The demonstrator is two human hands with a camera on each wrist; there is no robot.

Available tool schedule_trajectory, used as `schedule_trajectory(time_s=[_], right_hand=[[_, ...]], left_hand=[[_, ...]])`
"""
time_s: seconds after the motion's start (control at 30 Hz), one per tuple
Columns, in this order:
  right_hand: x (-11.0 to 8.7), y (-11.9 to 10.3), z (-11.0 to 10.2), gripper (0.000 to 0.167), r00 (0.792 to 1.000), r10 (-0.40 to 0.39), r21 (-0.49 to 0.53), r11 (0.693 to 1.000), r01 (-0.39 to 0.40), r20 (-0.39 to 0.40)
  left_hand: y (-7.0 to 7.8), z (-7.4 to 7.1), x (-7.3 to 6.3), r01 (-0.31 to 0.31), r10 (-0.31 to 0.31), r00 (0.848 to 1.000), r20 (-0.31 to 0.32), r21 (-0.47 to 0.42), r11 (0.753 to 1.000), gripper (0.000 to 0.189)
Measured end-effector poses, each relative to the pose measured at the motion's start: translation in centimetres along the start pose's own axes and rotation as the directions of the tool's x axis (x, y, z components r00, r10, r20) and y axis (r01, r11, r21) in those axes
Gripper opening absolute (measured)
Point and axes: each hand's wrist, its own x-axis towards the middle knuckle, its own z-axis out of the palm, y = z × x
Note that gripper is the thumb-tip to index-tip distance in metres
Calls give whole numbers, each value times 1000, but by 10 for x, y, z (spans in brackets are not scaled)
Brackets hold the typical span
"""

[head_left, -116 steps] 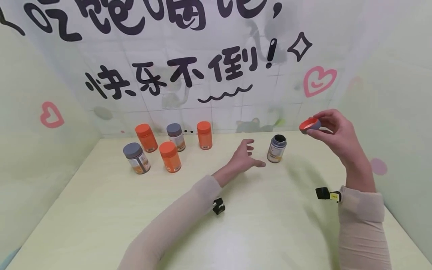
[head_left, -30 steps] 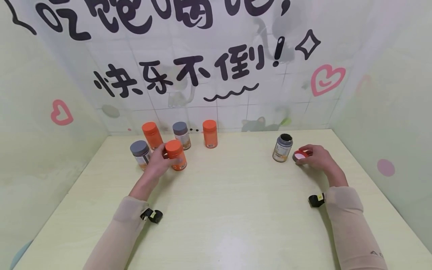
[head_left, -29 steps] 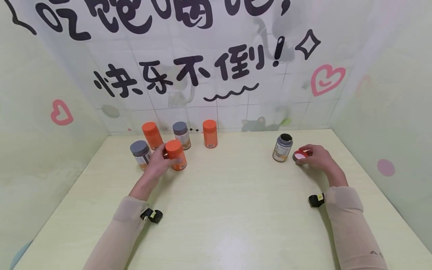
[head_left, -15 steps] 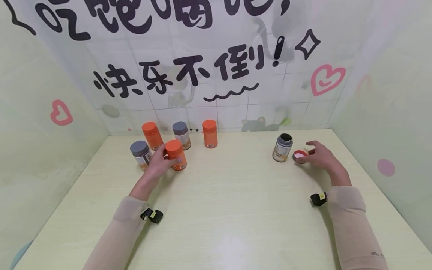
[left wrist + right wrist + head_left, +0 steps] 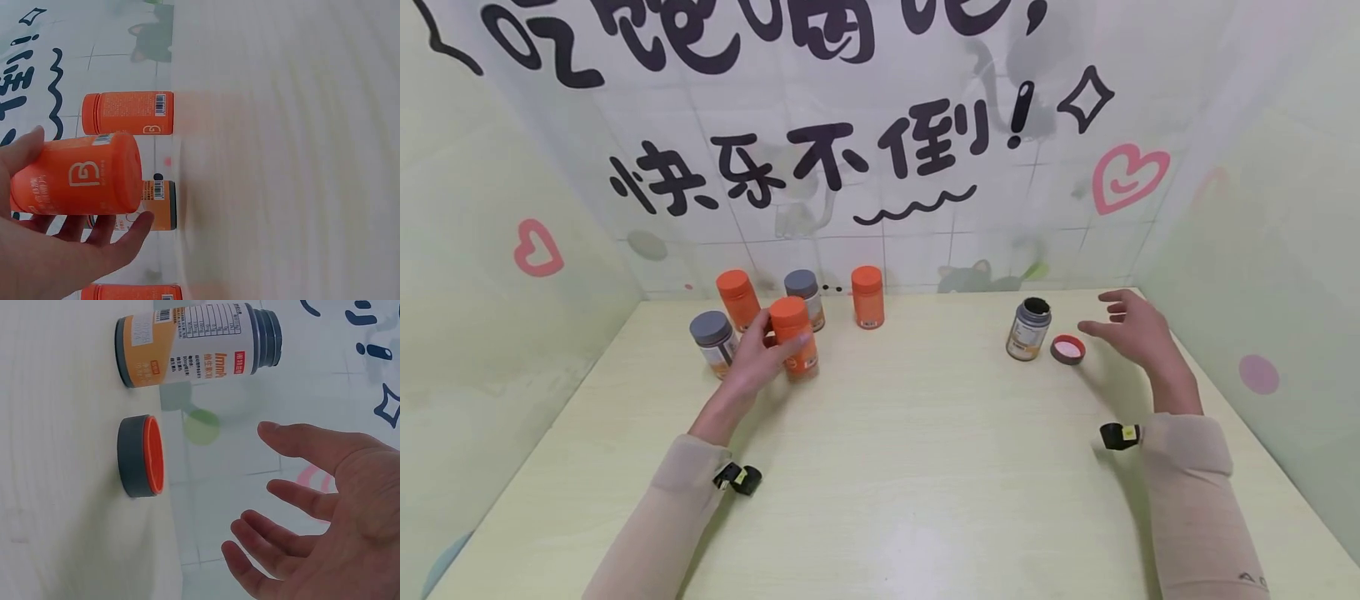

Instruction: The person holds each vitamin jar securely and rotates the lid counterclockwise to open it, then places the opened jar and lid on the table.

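Orange jar (image 5: 78,175): up in the left hand (image 5: 751,357), among the cluster at the left rear of the bench (image 5: 895,467). Left wrist view shows its base off the surface, body near upright. Thumb on one side, fingers curled round the other; the walls look smooth. Slip seems the first risk: a loosened thumb or a quick swing could let it slide down and land on its edge.

Neighbours are close. Grey-lidded jar (image 5: 816,312) behind, another orange jar (image 5: 739,300) at left rear, and a front grey-lidded jar (image 5: 711,332) partly covered by the hand; contact there cannot be told. A low sideways move could catch any of these with knuckles or base, and one toppling might take the next. The separate orange jar (image 5: 868,298), to the right, would be in the way of a low rightward carry.

Well apart, right side: open jar (image 5: 1027,332), upright, dark mouth uncovered, fill level not visible. A bump could tip it, and anything inside would spill. Loose lid (image 5: 1067,350) just beside it, red inner face up; a dragging fingertip could skid it into the jar.

Right hand (image 5: 1137,332): holding nothing, thumb and fingers spread wide, raised beyond the lid. A careless inward sweep there looks the likeliest cause of a knock.
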Motion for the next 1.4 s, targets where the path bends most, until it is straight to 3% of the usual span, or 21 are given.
schedule_trajectory(time_s=[0.17,0.37,0.57,0.7,0.93,1.1,1.4], right_hand=[[-3,-11,-3,72,999,-40,-10,999,40,-27],[-12,-26,-6,70,992,-103,43,993,106,-72],[-24,-50,-12,63,978,-157,104,980,172,-135],[-31,-65,-12,57,966,-202,123,967,223,-162],[-41,-93,-3,52,947,-286,115,946,303,-146],[-46,-105,4,47,925,-355,119,921,371,-135],[-50,-117,18,40,860,-492,73,861,504,-137]], left_hand=[[5,3,-5,-69,70,997,12,-30,997,79],[13,11,-9,-103,106,994,29,-83,991,69],[23,18,-18,-199,207,977,42,-138,970,55],[28,24,-22,-227,232,972,32,-110,968,56],[39,38,-35,-262,264,962,76,-31,965,53],[46,45,-42,-292,293,951,94,-28,956,45],[55,58,-58,-311,304,946,110,47,949,44]])
